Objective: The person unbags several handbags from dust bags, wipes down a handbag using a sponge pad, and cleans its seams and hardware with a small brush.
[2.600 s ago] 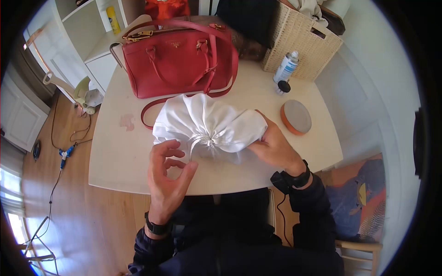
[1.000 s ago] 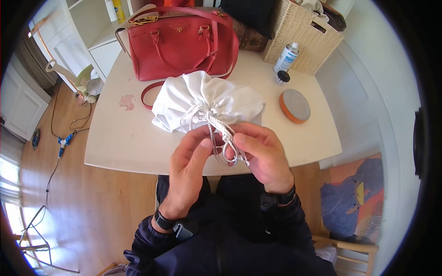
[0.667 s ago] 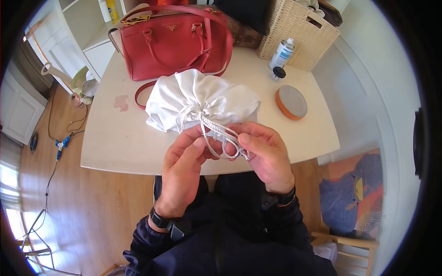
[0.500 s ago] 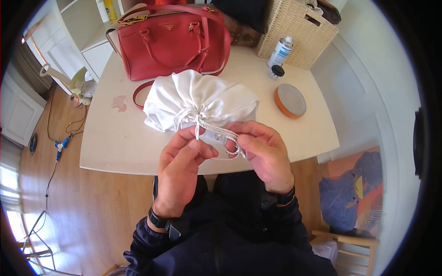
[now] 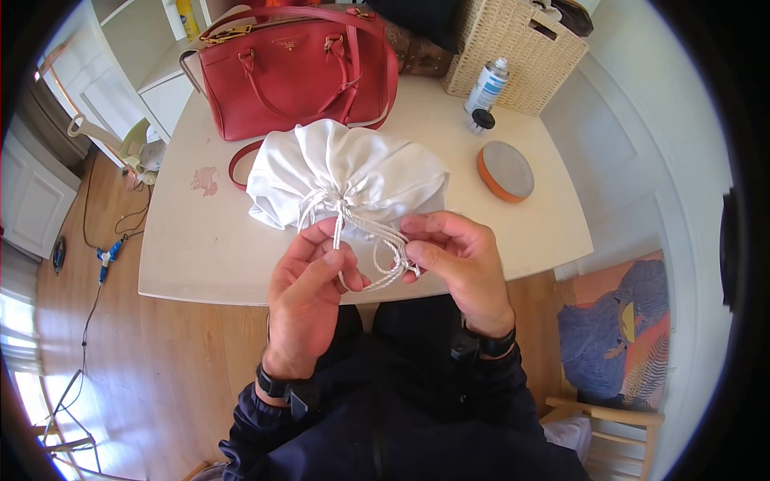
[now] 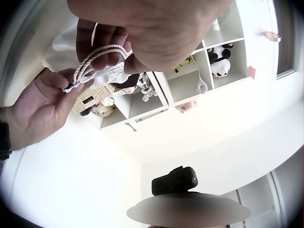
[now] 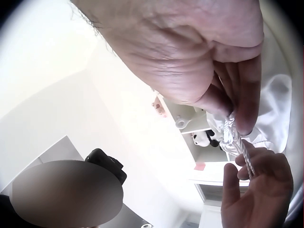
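Observation:
A white satin drawstring bag (image 5: 345, 164), gathered into pleats at its mouth, lies on the table. Looped strands of its twisted white cord (image 5: 389, 236) stretch from the gathered neck toward me. My right hand (image 5: 464, 272) pinches the knotted end of the cord between thumb and fingers, which the right wrist view also shows. Left of it, my left hand (image 5: 306, 297) has its fingers curled at a strand hanging from the neck, thumb close to the strand. A cord loop hangs between both hands, near the table's front edge.
Behind the bag stands a red handbag (image 5: 297, 76), its strap (image 5: 241, 164) trailing on the table (image 5: 180, 248). To the right are a spray can (image 5: 487, 86), a small black-topped brush (image 5: 481, 120), a round orange-sided tin (image 5: 505, 172) and a woven basket (image 5: 513, 60).
Both hands have come from the bag's sides to its cord. Lately the left hand has drawn slightly left with a strand, widening the loop, while the right hand keeps its pinch.

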A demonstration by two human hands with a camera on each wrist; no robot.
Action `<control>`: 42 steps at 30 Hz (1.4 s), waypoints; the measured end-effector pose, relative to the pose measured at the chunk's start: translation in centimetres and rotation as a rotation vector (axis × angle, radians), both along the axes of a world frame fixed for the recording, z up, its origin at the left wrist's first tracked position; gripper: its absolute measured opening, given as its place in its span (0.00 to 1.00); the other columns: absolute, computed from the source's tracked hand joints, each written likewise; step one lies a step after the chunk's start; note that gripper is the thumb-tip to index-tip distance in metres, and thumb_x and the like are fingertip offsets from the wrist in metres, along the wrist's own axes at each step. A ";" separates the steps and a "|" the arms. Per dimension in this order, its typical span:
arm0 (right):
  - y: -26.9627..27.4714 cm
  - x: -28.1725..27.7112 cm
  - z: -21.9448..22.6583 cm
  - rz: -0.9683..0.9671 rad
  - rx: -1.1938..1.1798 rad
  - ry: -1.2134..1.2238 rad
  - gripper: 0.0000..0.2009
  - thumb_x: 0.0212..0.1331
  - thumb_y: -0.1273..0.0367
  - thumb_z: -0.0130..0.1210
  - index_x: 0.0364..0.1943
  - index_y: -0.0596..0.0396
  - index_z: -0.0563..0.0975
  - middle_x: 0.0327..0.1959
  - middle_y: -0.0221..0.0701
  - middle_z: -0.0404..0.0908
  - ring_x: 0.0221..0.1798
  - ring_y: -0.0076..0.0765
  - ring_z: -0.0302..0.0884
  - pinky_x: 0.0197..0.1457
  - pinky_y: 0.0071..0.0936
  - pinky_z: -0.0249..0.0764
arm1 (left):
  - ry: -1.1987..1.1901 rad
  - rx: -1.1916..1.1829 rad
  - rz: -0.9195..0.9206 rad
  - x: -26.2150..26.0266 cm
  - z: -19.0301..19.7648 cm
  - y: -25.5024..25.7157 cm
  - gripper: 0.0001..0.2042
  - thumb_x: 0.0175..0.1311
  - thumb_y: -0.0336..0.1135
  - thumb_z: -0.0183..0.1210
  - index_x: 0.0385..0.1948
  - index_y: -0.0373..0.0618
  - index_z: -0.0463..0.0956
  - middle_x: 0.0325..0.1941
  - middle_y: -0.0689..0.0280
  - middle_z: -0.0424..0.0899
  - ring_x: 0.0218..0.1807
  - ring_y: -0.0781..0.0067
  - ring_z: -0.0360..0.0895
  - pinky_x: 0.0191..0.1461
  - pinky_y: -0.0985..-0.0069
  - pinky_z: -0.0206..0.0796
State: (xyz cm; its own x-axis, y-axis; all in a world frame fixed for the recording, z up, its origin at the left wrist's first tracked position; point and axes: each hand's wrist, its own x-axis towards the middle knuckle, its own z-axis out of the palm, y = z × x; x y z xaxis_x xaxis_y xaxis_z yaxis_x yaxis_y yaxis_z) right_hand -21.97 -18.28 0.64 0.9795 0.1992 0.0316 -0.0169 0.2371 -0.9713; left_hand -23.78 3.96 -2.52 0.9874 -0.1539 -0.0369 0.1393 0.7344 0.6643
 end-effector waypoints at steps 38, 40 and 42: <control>-3.1 2.1 5.9 0.277 -0.013 -0.081 0.20 0.71 0.79 0.55 0.65 0.63 0.82 0.43 0.41 0.91 0.30 0.20 0.77 0.36 0.21 0.76 | -0.124 0.323 0.153 0.8 0.5 -0.6 0.18 0.88 0.38 0.50 0.68 0.36 0.73 0.64 0.59 0.81 0.54 0.70 0.81 0.52 0.69 0.80; -3.4 2.5 6.2 0.270 0.041 -0.121 0.19 0.71 0.78 0.55 0.65 0.63 0.82 0.43 0.41 0.91 0.30 0.21 0.77 0.35 0.21 0.74 | -0.163 0.349 0.199 1.2 0.8 -0.7 0.15 0.87 0.34 0.51 0.66 0.38 0.73 0.61 0.60 0.81 0.54 0.71 0.81 0.52 0.70 0.80; -3.3 2.7 6.8 0.274 0.050 -0.148 0.19 0.71 0.78 0.55 0.64 0.62 0.82 0.43 0.41 0.91 0.30 0.21 0.77 0.35 0.21 0.74 | -0.265 0.491 0.320 1.8 1.1 -1.0 0.16 0.83 0.27 0.54 0.67 0.38 0.73 0.56 0.62 0.81 0.52 0.73 0.81 0.52 0.72 0.80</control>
State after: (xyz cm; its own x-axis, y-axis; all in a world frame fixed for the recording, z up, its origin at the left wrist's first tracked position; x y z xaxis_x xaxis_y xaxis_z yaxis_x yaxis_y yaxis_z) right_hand -19.26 -21.58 7.40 0.8737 0.4495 0.1861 0.0539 0.2908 -0.9553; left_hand -21.93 2.97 -1.43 0.9669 0.1229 0.2234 -0.2514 0.3138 0.9156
